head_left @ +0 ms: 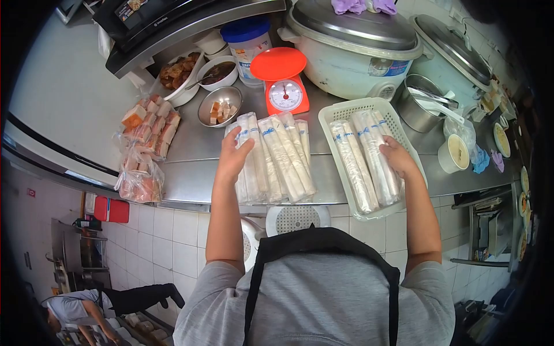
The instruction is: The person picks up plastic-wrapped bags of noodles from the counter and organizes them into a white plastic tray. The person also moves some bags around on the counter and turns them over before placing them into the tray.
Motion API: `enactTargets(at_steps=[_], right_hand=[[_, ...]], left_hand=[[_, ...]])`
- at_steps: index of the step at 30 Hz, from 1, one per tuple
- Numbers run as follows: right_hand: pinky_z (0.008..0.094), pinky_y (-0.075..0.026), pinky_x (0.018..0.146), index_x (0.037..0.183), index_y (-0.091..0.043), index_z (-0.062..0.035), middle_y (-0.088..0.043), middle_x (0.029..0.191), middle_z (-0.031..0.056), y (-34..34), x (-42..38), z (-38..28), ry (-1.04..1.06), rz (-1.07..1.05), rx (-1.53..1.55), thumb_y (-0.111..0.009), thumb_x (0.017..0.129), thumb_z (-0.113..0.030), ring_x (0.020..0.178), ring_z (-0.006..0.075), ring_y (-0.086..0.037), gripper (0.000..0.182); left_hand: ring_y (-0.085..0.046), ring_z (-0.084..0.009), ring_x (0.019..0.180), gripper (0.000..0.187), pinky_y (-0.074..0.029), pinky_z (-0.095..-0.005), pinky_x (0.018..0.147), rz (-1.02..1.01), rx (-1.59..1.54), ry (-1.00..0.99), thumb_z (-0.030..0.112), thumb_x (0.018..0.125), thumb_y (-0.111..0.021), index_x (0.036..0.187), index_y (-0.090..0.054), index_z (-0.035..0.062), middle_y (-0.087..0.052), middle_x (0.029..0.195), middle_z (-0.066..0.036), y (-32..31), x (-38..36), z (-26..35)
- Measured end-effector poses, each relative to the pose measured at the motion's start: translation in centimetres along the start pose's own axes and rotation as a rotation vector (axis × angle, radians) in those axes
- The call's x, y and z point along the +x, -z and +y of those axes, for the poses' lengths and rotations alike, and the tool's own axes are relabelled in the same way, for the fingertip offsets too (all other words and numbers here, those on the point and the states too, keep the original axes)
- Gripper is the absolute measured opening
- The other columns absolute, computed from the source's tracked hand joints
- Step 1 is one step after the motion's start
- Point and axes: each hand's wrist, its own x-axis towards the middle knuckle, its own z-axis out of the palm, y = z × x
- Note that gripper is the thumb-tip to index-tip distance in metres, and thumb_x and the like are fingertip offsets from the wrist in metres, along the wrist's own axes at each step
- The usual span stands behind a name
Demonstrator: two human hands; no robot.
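Left hand (234, 154) lies flat with fingers spread over the left end of a row of long white plastic-wrapped rolls with blue print (276, 158), which sit side by side right on the steel counter (190, 173); not pinching anything, just pressing on top. Right hand (398, 158) rests loose and open on more of the same wrapped rolls (363, 158), lying lengthwise in a white perforated plastic basket (346, 112).

The basket's near end hangs just past the counter's front edge, and the loose rolls reach almost to that edge too. There's a narrow bare strip between the two batches.

Behind them an orange kitchen scale (283, 81) stands just beside the roll tips, and a big white rice cooker (355, 49) crowds the back. Left is a bag of cut cubes (151, 124).
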Motion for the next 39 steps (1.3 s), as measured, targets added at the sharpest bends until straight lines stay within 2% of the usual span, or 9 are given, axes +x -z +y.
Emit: enactTargets(at_steps=[7, 12, 15, 19, 25, 29, 32, 36, 39], right_hand=[[0.0247, -0.04, 0.08, 0.123, -0.033, 0.0013, -0.051, 0.108, 0.0128, 4.6, 0.6, -0.2, -0.027, 0.012, 0.329, -0.042, 0.084, -0.011, 0.09, 0.0171, -0.052, 0.041], [0.0302, -0.034, 0.089, 0.118, -0.04, 0.002, -0.05, 0.111, 0.0168, -0.7, 0.8, 2.1, 0.06, 0.097, 0.031, -0.041, 0.083, -0.013, 0.1, 0.025, -0.049, 0.037], [0.0325, -0.034, 0.089, 0.116, -0.043, 0.0004, -0.051, 0.109, 0.0195, -2.5, 0.4, 1.9, 0.158, 0.255, -0.44, -0.041, 0.083, -0.017, 0.102, 0.0301, -0.048, 0.037], [0.041, -0.034, 0.088, 0.116, -0.044, -0.0051, -0.042, 0.118, 0.0191, -4.7, -2.1, -1.8, -0.021, 0.296, -1.012, -0.042, 0.081, -0.021, 0.108, 0.0359, -0.039, 0.039], [0.0417, -0.03, 0.092, 0.117, -0.044, -0.006, -0.036, 0.12, 0.0205, -9.8, -3.1, -6.3, 0.444, 0.408, -0.943, -0.052, 0.075, -0.016, 0.109, 0.0369, -0.036, 0.043], [0.0386, -0.031, 0.092, 0.118, -0.041, -0.0033, -0.036, 0.12, 0.0201, -14.9, -1.6, -7.3, 0.729, 0.094, -0.584, -0.052, 0.076, -0.014, 0.108, 0.0335, -0.039, 0.046], [0.0351, -0.034, 0.089, 0.12, -0.038, -0.0037, -0.038, 0.12, 0.0174, -17.9, -1.1, -8.6, 0.487, -0.18, -0.139, -0.05, 0.079, -0.019, 0.106, 0.0279, -0.042, 0.045], [0.0325, -0.035, 0.088, 0.124, -0.034, -0.0041, -0.041, 0.119, 0.0127, -20.1, -0.8, -9.6, 0.119, -0.353, 0.321, -0.047, 0.083, -0.03, 0.104, 0.0233, -0.044, 0.05], [0.0344, -0.035, 0.089, 0.126, -0.03, -0.0034, -0.042, 0.12, 0.0122, -21.5, -1.5, -10.3, -0.026, -0.415, 0.524, -0.042, 0.085, -0.041, 0.103, 0.0221, -0.045, 0.058]], left_hand=[[-0.039, -0.0284, 0.108, 0.059, -0.034, -0.0342, 0.088, 0.044, 0.015, 0.098, 0.026, 0.072, -0.06, 0.12, -0.038, -0.0014, -0.043, 0.116, -0.019, 2.7, -0.9, -1.7], [-0.051, -0.0265, 0.096, 0.058, -0.04, -0.0312, 0.08, 0.022, 0.201, 0.146, 0.027, 0.072, -0.06, 0.117, -0.04, -0.004, -0.047, 0.112, -0.023, 1.7, -0.5, -4.2], [-0.051, -0.0206, 0.086, 0.061, -0.041, -0.0293, 0.075, -0.055, 0.247, 0.207, 0.028, 0.073, -0.061, 0.119, -0.038, -0.0048, -0.051, 0.098, -0.014, 1.0, -0.1, -4.7], [-0.051, -0.0299, 0.097, 0.075, -0.042, -0.0334, 0.081, 0.034, 0.611, 0.183, 0.037, 0.065, -0.065, 0.116, -0.037, -0.01, -0.05, 0.106, -0.025, -0.4, 0.3, -3.2], [-0.049, -0.0345, 0.099, 0.099, -0.043, -0.0337, 0.082, -0.039, 0.891, 0.276, 0.045, 0.056, -0.069, 0.123, -0.021, -0.0099, -0.04, 0.113, -0.027, -2.7, 0.7, -0.8], [-0.051, -0.034, 0.097, 0.088, -0.044, -0.0333, 0.081, -0.078, 0.948, 0.283, 0.034, 0.059, -0.066, 0.121, -0.022, -0.0102, -0.044, 0.109, -0.025, -2.5, 1.1, -0.4], [-0.054, -0.0294, 0.092, 0.074, -0.045, -0.0317, 0.079, -0.167, 0.739, 0.298, 0.023, 0.062, -0.058, 0.12, -0.026, -0.0088, -0.049, 0.104, -0.02, -0.5, 2.4, -0.8], [-0.055, -0.0198, 0.086, 0.061, -0.046, -0.0295, 0.076, -0.536, -0.567, 0.352, 0.015, 0.063, -0.052, 0.118, -0.033, -0.0034, -0.05, 0.102, -0.013, 3.0, 1.1, 0.1], [-0.056, -0.0207, 0.084, 0.062, -0.048, -0.031, 0.072, -0.495, -0.712, 0.175, 0.014, 0.062, -0.052, 0.118, -0.034, -0.0025, -0.051, 0.101, -0.014, 1.9, 0.0, -0.2]])
